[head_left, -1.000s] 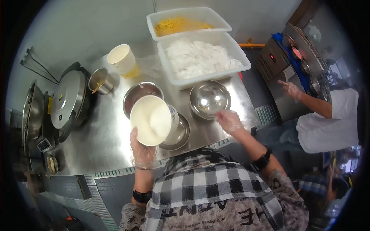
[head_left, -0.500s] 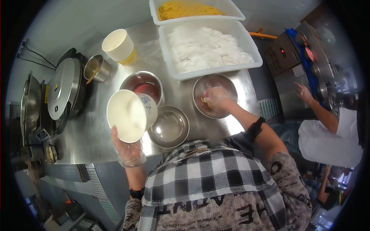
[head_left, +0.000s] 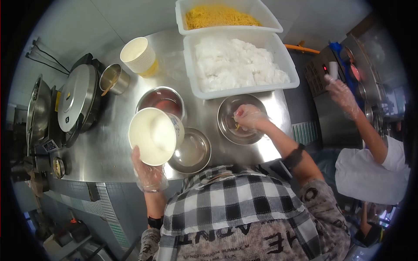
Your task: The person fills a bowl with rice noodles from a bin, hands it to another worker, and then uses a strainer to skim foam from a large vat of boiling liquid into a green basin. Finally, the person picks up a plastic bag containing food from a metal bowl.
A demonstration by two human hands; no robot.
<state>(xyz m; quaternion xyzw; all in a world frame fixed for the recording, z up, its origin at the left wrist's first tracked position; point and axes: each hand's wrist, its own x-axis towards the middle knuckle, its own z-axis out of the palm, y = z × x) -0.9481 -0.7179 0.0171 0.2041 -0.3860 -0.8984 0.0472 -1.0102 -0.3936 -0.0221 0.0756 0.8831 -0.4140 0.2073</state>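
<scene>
Compared with the earliest frame, the left hand (head_left: 150, 175) has carried the white paper bucket (head_left: 149, 130) off the shallow round steel bowl (head_left: 201, 152), and the right hand (head_left: 253, 119) has gone from the rim to the inside of the wide round steel bowl (head_left: 224, 126). Its gloved fingers are pinched together, with thin yellow strands (head_left: 237, 127) at their tips.

The left hand, also in clear glove, grips the bucket with the thumb near the rim. The landmark is the white rectangular plastic tub (head_left: 244, 90) of white clumped food: the wide bowl is just on its near side, the bucket is nearer and to its left, and the shallow bowl is also nearer. Left of it are the steel bowl with reddish content (head_left: 148, 94) and the stack of cream paper cups (head_left: 140, 60); the tub with yellow strands (head_left: 228, 30) is just beyond it.

The bucket is tilted, so a loose, slippery glove could let it drop against the bowls. Strands could fall if the pinch opens too early.

Blue marking on the bucket (head_left: 178, 125) is too small for reading. On the grey printed shirt (head_left: 261, 250), "HE" seems readable; other letters are uncertain.
</scene>
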